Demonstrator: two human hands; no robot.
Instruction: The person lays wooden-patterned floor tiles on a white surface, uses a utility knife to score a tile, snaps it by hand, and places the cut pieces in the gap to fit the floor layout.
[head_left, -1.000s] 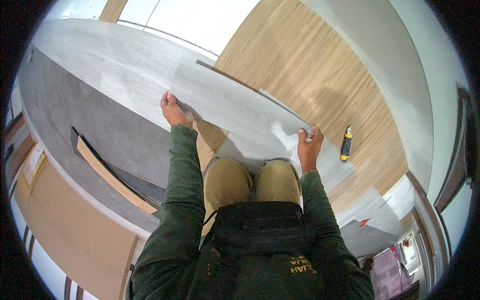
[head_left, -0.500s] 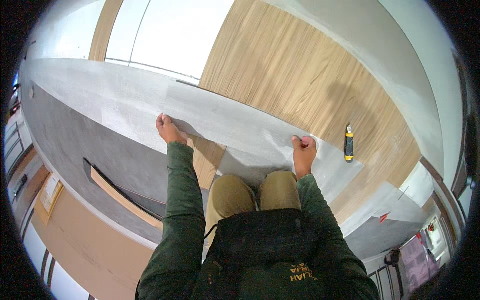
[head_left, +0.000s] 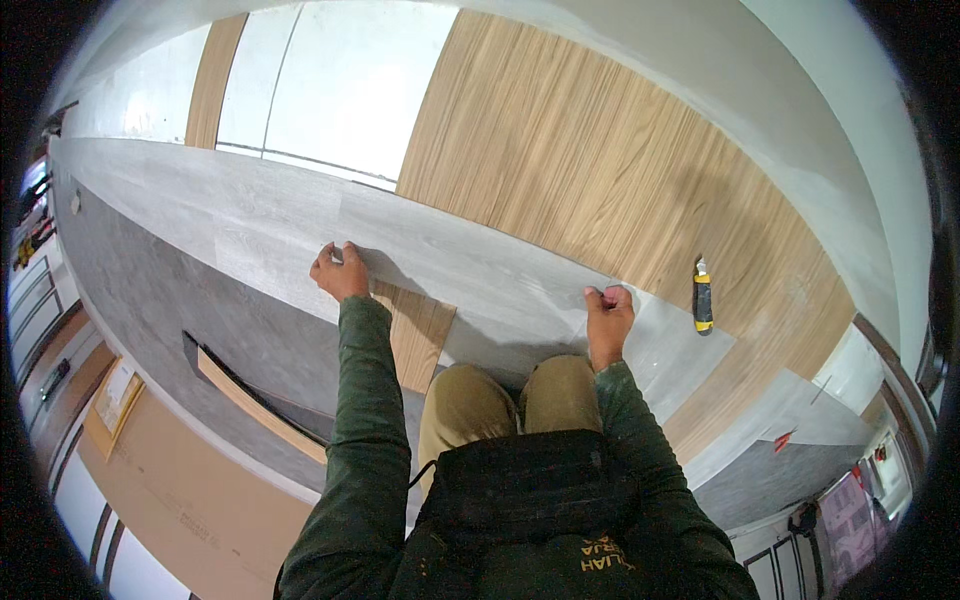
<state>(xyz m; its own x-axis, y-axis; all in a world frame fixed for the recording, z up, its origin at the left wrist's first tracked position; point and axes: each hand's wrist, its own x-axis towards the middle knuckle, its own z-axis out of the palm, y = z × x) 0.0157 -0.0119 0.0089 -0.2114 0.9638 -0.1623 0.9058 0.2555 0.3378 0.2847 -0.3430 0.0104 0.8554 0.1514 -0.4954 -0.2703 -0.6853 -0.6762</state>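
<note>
My left hand [head_left: 341, 274] is over the long grey wood-look plank [head_left: 440, 235], its thumb and index finger slightly apart with nothing visible between them. Near the plank's right end, my right hand [head_left: 609, 322] has its thumb and fingers curled together; whatever they may hold is too small to make out. A utility knife [head_left: 703, 303] with a yellow and black handle lies on the light-brown wood-look flooring [head_left: 560, 130] to the right, its blade end pointing away from me. A short light-brown plank piece [head_left: 413, 335] lies beside my left forearm.
White floor tiles [head_left: 350, 85] show at the far left, crossed by a narrow brown strip [head_left: 215, 85]. Dark grey floor [head_left: 140, 235] runs along the left, where a thin plank [head_left: 260, 405] lies near a cardboard sheet [head_left: 200, 480]. A small red item [head_left: 783, 440] sits at right.
My left hand has shifted slightly right, and its thumb and finger have parted from a pinch. The right hand stays nearly in place. The whole view has shifted slightly.
</note>
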